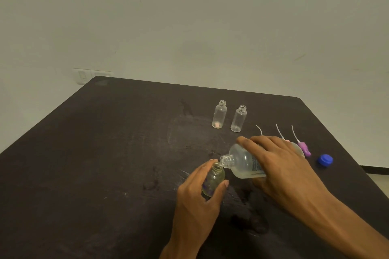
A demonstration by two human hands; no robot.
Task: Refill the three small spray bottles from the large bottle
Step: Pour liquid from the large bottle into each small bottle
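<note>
**Carefully now: a narrow neck under a wide pour**

Right now the right hand (280, 160) has its fingers wrapped over the large bottle (244, 162), tipped almost flat with its open mouth touching the rim of the small spray bottle (213, 181). The left hand (202, 193) grips that small bottle between thumb and curled fingers, above the table (105, 153) near its right edge.

The likely failure is a spill: the small neck is narrow, so a steeper tilt or a slight slip of either mouth would send liquid down the outside. Overfilling is another risk. Two more small bottles (219, 114) (238, 119) stand uncapped toward the far edge, looking empty. The spray heads (304, 148) and blue cap (325, 160) lie near the right edge, where a wrist could knock them.
</note>
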